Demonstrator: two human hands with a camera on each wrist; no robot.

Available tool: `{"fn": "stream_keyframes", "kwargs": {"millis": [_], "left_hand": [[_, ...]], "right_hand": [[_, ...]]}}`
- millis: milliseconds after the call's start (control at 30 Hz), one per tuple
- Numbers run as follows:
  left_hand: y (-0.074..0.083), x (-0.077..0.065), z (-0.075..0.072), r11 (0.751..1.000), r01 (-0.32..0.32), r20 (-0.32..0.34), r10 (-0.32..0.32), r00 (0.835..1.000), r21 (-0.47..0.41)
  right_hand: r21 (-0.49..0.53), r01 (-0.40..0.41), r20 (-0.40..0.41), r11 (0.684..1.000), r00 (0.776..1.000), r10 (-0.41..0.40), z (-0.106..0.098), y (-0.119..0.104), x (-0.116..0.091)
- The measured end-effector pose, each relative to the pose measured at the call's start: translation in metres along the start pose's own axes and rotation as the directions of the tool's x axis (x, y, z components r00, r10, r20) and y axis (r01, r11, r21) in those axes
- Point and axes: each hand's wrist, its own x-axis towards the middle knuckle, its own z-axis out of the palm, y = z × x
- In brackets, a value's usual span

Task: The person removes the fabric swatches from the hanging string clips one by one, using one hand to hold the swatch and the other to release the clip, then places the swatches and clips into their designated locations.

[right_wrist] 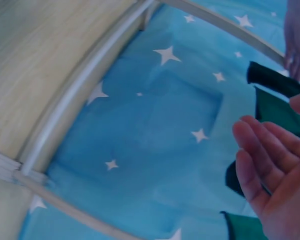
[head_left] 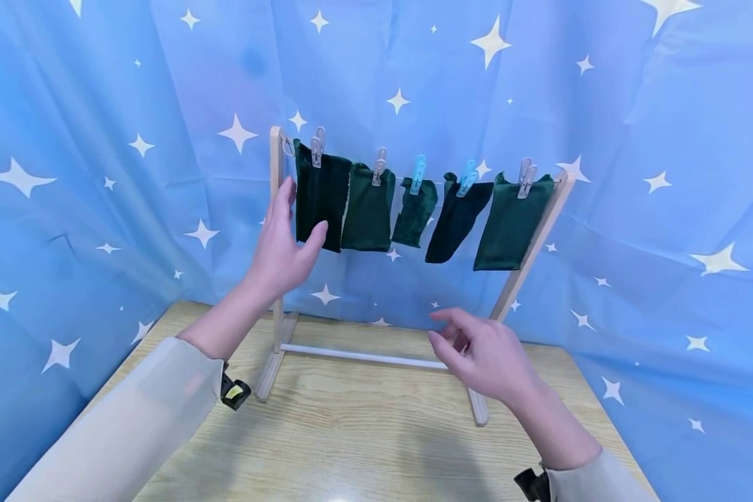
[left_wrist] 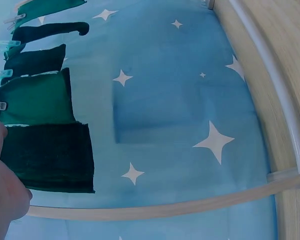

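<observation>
Several dark green cloth pieces hang by clothespins from a thin line on a wooden rack [head_left: 276, 230]. My left hand [head_left: 282, 247] is raised at the rack's left post, beside the leftmost cloth [head_left: 322, 199]. Its fingers are extended and its thumb overlaps the cloth's lower part in the head view; nothing is gripped. A clear clothespin [head_left: 316, 150] holds that cloth's top. My right hand [head_left: 492, 355] hovers low in front of the right post, fingers loosely bent around nothing. The right wrist view shows its palm [right_wrist: 277, 185] bare, with green cloths [right_wrist: 280, 110] behind it.
Blue clothespins [head_left: 418, 174] hold two cloths near the middle, and another clear one [head_left: 526, 180] the rightmost cloth [head_left: 513, 226]. A white bar [head_left: 364, 357] joins the rack's feet on the wooden table [head_left: 351, 432]. A blue star-print curtain [head_left: 665, 209] surrounds the back and sides.
</observation>
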Motion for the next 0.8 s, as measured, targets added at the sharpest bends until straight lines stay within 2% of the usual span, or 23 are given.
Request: {"fn": "stream_keyframes", "kwargs": {"millis": [200,333,433,600,800], "left_hand": [[0.003,0.014,0.002,0.998,0.029,-0.036,-0.031,0.999,-0.058],[0.008,0.022,0.004,0.994,0.017,-0.126,-0.031,0.992,-0.112],[0.011,0.027,0.007,0.991,-0.001,-0.216,-0.029,0.976,-0.136],[0.013,0.032,0.006,0.997,-0.016,-0.322,-0.009,0.947,-0.075],[0.01,0.033,0.002,1.0,-0.011,-0.35,0.009,0.937,-0.002]], "right_hand": [[0.024,0.033,-0.014,0.999,0.999,-0.033,-0.011,-0.012,0.022],[0.032,0.043,-0.008,0.999,0.999,-0.043,-0.022,-0.02,0.038],[0.052,0.054,-0.025,0.997,0.998,-0.053,-0.031,-0.026,0.051],[0.09,0.058,-0.072,0.994,0.996,-0.051,-0.043,-0.039,0.076],[0.144,0.067,-0.109,0.987,0.993,-0.051,-0.052,-0.06,0.113]]}}
